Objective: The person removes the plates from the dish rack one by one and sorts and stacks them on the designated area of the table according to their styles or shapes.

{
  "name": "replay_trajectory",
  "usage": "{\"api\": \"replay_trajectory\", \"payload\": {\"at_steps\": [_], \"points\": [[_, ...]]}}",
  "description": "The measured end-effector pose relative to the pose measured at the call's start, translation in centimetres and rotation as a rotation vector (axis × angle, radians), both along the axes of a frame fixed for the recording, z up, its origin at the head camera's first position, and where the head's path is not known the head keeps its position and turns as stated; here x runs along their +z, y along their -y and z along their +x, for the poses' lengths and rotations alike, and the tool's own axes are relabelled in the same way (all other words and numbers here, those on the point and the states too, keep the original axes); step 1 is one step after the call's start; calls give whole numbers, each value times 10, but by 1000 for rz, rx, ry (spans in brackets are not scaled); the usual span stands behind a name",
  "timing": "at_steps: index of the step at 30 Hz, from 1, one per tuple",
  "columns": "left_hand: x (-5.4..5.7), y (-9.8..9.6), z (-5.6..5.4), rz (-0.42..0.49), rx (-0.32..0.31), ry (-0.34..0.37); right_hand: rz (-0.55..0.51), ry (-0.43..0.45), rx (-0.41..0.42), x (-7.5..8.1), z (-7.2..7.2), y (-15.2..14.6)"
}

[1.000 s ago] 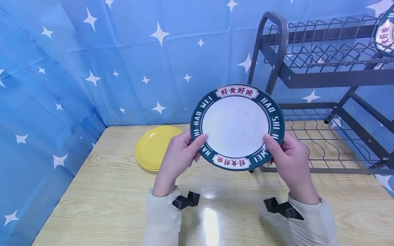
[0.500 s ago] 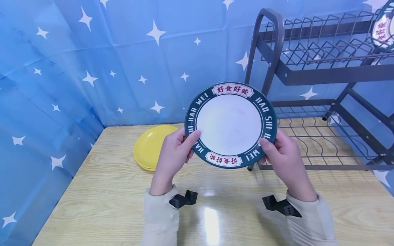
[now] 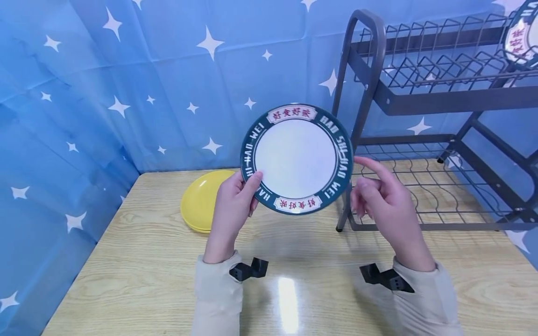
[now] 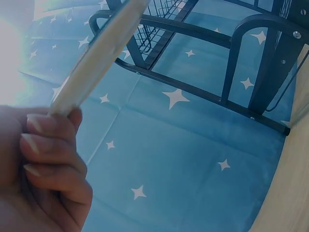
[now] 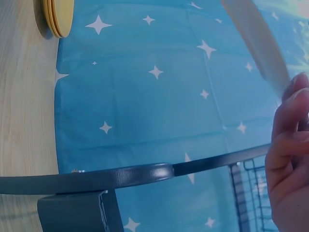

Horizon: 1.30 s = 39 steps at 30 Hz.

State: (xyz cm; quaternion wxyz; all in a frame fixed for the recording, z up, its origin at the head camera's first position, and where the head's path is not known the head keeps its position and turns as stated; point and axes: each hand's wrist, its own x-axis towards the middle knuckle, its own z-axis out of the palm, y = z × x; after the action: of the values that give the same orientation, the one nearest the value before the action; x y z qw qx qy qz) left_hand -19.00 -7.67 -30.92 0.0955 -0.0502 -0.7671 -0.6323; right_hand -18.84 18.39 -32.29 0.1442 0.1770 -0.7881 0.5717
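Observation:
A round plate (image 3: 296, 158) with a white centre and dark green lettered rim is raised above the table, its face toward the head camera. My left hand (image 3: 229, 210) holds its lower left edge, thumb on the face and the other fingers behind. In the left wrist view the plate (image 4: 96, 63) appears edge-on above the curled fingers. My right hand (image 3: 388, 210) is beside the plate's right side, index finger extended with its tip right at the rim. Its other fingers are bent and hold nothing.
Yellow plates (image 3: 199, 205) lie stacked on the wooden table (image 3: 126, 270) at the back left. A dark metal two-tier rack (image 3: 445, 102) stands at the right, with another green-rimmed plate (image 3: 517, 44) on its upper tier. A blue star-patterned curtain (image 3: 168, 84) hangs behind.
My right hand has loosened its grip on the plate's right rim and moved off to the side. The plate, still in my left hand, has shifted slightly left and up.

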Motion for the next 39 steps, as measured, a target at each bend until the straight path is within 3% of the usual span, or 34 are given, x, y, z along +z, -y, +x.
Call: {"api": "replay_trajectory", "payload": {"at_steps": [3,7,12,17,22,26,31,35,39], "points": [[-11,3,-10,56,33,6,17,-7,-24,1,-1,-1],[-34,6,-27,103,68,35,18,-40,-39,2,-1,-3],[-63,5,-45,117,93,129,-41,-55,-40,3,-2,-8],[-86,5,-55,131,100,201,-90,-79,-89,5,0,-14],[-107,6,-59,151,114,303,-140,-131,-177,8,3,-23],[-119,4,-61,148,110,361,-243,-189,-238,10,4,-31],[-130,2,-60,147,104,404,-434,-276,-277,9,2,-41],[-143,-1,-56,161,104,425,-586,-349,-262,8,1,-48],[-151,-2,-55,169,95,454,-591,-387,-311,10,0,-53]]}}
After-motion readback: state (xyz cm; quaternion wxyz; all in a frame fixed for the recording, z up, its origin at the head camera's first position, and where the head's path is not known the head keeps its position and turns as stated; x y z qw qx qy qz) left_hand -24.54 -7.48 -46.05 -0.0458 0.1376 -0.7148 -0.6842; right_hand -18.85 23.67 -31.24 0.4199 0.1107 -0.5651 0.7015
